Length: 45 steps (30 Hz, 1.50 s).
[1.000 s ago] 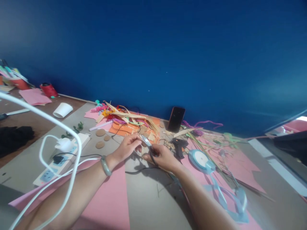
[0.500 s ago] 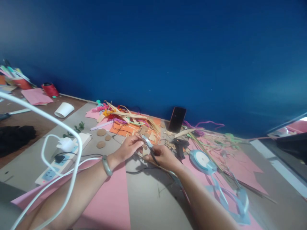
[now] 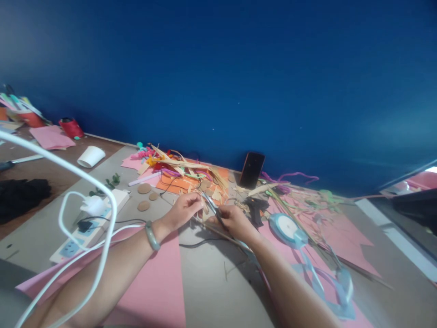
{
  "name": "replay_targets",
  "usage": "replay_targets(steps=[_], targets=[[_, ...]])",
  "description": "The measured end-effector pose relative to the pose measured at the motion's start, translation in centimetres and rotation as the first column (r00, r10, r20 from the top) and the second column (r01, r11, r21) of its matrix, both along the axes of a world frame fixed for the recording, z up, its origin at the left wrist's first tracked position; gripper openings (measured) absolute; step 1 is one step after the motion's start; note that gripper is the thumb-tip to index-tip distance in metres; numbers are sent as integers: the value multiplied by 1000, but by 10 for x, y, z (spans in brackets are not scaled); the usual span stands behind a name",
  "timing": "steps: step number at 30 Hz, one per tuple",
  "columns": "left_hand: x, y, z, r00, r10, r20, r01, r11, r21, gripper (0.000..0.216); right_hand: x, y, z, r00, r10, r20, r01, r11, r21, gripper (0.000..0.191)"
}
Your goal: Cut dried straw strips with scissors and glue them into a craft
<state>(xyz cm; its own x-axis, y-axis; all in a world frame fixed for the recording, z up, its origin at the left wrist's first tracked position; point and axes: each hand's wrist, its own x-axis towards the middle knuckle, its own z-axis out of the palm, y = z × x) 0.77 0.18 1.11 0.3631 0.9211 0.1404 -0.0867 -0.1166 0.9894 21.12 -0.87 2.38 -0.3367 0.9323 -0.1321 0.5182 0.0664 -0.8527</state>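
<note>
My right hand (image 3: 235, 222) is closed around the dark handle of a pair of scissors (image 3: 209, 201), whose silver blades point up and to the left. Close by on the left, my left hand (image 3: 186, 208) has thumb and fingers pinched together beside the blade tips. Something small and pale seems to be in that pinch, but it is too small to name. Beneath and beyond both hands lie tan scraps (image 3: 216, 195) on an orange sheet (image 3: 170, 183). A thin stem runs under the right hand toward the forearm.
A phone (image 3: 251, 171) leans against the blue wall (image 3: 218, 82). On the left are a power strip (image 3: 90, 232), a white cable (image 3: 112, 218) and a paper cup (image 3: 91, 156). A blue ribbon spool (image 3: 287, 229) lies on the right; round tan discs (image 3: 144, 206) sit left of my hands.
The scissors' blades look narrower and closer together than before, and my right hand has shifted slightly. My left hand stays nearly in place.
</note>
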Motion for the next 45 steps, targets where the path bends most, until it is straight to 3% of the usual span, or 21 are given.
replay_targets(steps=[4, 10, 16, 21, 26, 37, 45], targets=[[1, 0, 3, 999, 30, 19, -29, 999, -40, 10, -2, 0, 1, 993, 8, -118, -9, 1000, -11, 41], [-2, -1, 6, 997, 16, 72, -10, 996, -89, 12, -8, -3, 12, 994, 0, -112, 0, 1000, -2, 36], [1, 0, 7, 994, -22, 104, 38, 988, -152, 18, -9, -4, 18, 966, -135, -221, 137, 991, -5, 38], [4, -1, 9, 997, -63, 50, 70, 982, -176, 17, -9, -4, 17, 939, -166, -301, 155, 986, -58, 39], [2, -1, 8, 998, -59, 29, 63, 980, -189, 18, -9, -4, 17, 941, -148, -305, 147, 989, -25, 38], [0, 0, 3, 978, -46, 206, 88, 975, -202, 25, -15, -11, 19, 956, -66, -287, 82, 996, 46, 32], [5, 0, -1, 960, -9, 281, 90, 957, -277, 24, -22, -14, 12, 931, -144, -335, 165, 986, 35, 33]])
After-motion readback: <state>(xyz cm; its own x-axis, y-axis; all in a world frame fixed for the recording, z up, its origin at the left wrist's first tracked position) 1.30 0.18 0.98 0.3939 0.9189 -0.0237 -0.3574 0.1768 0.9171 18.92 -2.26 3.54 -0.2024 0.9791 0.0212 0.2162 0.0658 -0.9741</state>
